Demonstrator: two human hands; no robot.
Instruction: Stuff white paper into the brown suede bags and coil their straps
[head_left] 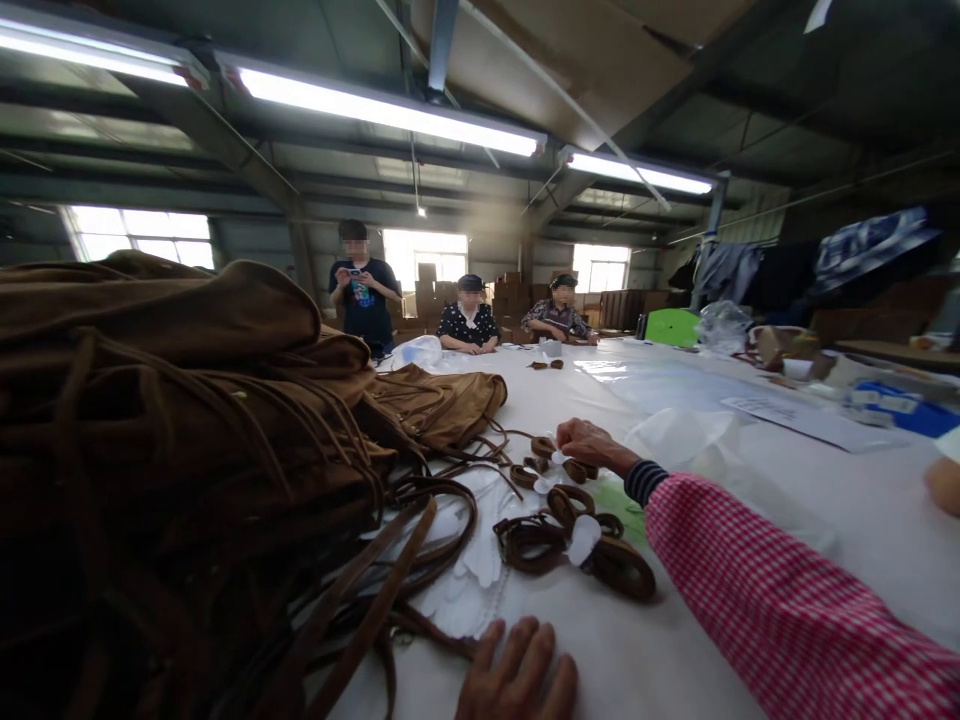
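Observation:
My right hand [592, 445], in a pink checked sleeve, reaches forward over the table. Its fingers are curled down onto a small coiled brown strap [579, 470] with a white band around it. Just in front of me my left hand [517, 672] lies with fingers stretched out, the tip of a loose brown strap [442, 635] by its fingertips. Between the hands rests a larger coiled strap bundle [626, 568], wrapped in the middle by a white strip [583, 540]. Flat white strips [480, 550] lie to its left.
A tall pile of brown bags [150, 420] with dangling straps fills the left. Clear plastic bags [686, 435] and a printed sheet [814, 422] lie on the white table [637, 660]. Several people are across it; a blue package [900, 405] is at right.

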